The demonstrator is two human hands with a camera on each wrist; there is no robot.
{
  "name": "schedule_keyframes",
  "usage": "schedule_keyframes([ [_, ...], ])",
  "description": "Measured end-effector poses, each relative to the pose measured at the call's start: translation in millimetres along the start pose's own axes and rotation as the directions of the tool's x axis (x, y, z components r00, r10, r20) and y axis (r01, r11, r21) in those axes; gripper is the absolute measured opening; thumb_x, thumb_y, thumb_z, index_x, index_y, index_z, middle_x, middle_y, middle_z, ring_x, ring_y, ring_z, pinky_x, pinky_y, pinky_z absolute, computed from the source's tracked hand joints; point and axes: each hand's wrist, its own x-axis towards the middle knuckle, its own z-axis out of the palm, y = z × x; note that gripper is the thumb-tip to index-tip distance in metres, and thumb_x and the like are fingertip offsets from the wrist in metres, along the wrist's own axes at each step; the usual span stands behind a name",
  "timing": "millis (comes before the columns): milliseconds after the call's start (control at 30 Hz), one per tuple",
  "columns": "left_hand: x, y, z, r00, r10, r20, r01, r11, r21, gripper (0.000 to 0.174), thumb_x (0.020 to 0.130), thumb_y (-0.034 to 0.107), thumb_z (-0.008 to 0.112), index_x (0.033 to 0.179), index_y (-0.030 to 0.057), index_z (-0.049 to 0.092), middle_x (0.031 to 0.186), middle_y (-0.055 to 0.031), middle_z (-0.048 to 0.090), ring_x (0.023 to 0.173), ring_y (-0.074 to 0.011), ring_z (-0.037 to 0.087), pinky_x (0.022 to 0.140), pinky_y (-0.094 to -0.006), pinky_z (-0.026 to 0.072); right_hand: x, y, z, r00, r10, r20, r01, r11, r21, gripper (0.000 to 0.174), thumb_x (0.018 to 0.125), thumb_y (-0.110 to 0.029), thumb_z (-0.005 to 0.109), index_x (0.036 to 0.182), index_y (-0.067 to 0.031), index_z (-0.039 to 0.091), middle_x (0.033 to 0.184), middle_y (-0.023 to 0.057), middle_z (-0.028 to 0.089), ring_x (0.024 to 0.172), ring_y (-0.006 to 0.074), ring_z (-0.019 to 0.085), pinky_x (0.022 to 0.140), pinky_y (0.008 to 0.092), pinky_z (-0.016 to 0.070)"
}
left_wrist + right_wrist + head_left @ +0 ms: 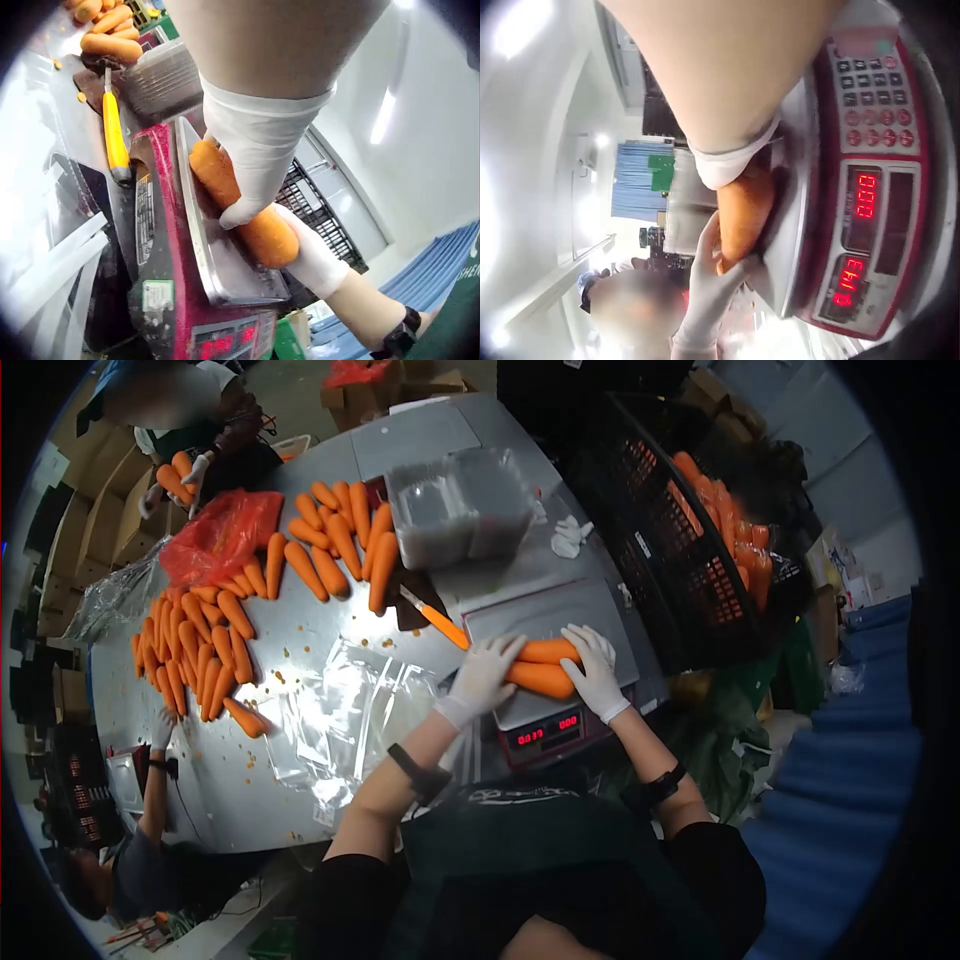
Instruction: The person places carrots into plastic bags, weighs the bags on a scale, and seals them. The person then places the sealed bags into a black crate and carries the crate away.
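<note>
Two large carrots (540,678) lie side by side over the steel pan of a red scale (545,738), whose red digits are lit. My gloved left hand (484,678) grips their left ends; in the left wrist view its thumb lies along a carrot (274,238). At the right ends, my gloved right hand (597,672) curls its fingers round the carrots. The right wrist view shows the left hand (714,281) against a carrot (744,214). Part of both carrots is hidden by the gloves.
An orange-handled knife (445,626) lies left of the scale, near clear plastic bags (340,710). Many carrots (200,645) are piled leftward. Stacked clear trays (460,505) stand behind. A black crate (680,540) is at right. Two other people are at the table's left side.
</note>
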Motion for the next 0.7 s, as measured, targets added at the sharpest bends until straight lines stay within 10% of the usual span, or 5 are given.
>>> schedule_keyframes([
  [133, -48.2, -18.8, -27.5, 0.864, -0.378, -0.333, 0.337, 0.925, -0.176, 0.079, 0.075, 0.022, 0.081, 0.141, 0.0004, 0.043, 0.141, -0.0213, 0.046, 0.129, -0.0339, 0.048, 0.106, -0.043, 0.0398, 4.3, 10.5, -57.6, 0.975, 0.221, 0.024, -0.171, 0.677, 0.716, 0.034, 0.093, -0.009, 0.056, 0.126, -0.0048, 0.061, 0.125, 0.0131, 0.061, 0.118, 0.0322, 0.057, 0.101, 0.0398, 0.0427],
  [267, -161.7, -93.7, -29.2, 0.301, -0.947, -0.113, 0.521, 0.262, -0.812, 0.028, 0.096, 0.018, 0.059, 0.111, -0.0049, 0.065, 0.098, -0.0156, 0.072, 0.081, -0.021, 0.07, 0.072, -0.0308, 0.0559, 3.5, 82.1, -62.0, 0.997, 0.064, 0.052, -0.077, 0.95, 0.304, 0.031, 0.09, -0.007, 0.06, 0.121, -0.0033, 0.063, 0.121, 0.0135, 0.063, 0.114, 0.0319, 0.058, 0.1, 0.0385, 0.0438],
  [400, -205.7, -30.3, -20.7, 0.269, -0.951, 0.152, 0.682, 0.077, -0.728, 0.028, 0.097, 0.025, 0.057, 0.106, -0.0001, 0.067, 0.091, -0.0096, 0.073, 0.076, -0.0118, 0.068, 0.06, -0.024, 0.0484, 30.2, 87.0, -65.4, 0.987, -0.144, 0.066, 0.112, 0.931, 0.348, 0.033, 0.089, -0.008, 0.062, 0.122, -0.0037, 0.062, 0.122, 0.0129, 0.062, 0.117, 0.0314, 0.057, 0.102, 0.038, 0.0429],
  [533, -219.3, 3.6, 61.6, 0.43, -0.851, -0.303, 0.832, 0.503, -0.232, 0.019, 0.089, 0.021, 0.067, 0.103, 0.0086, 0.069, 0.095, -0.0069, 0.068, 0.079, -0.0223, 0.069, 0.07, -0.0352, 0.0536, 67.6, 70.6, -50.4, 0.954, -0.208, 0.216, 0.063, 0.843, 0.534, 0.037, 0.09, -0.009, 0.061, 0.126, -0.0026, 0.061, 0.127, 0.0143, 0.061, 0.124, 0.0302, 0.053, 0.107, 0.0381, 0.0391],
  [700, -215.5, 8.4, 81.4, 0.408, -0.804, -0.433, 0.854, 0.503, -0.13, 0.012, 0.085, 0.02, 0.069, 0.092, 0.0103, 0.071, 0.095, -0.0084, 0.065, 0.08, -0.0271, 0.067, 0.073, -0.0377, 0.053, 86.7, 31.2, 0.1, 0.849, -0.467, 0.249, 0.288, 0.803, 0.522, 0.05, 0.085, -0.028, 0.068, 0.129, -0.0057, 0.059, 0.127, 0.0161, 0.06, 0.122, 0.0324, 0.054, 0.106, 0.0394, 0.0397],
])
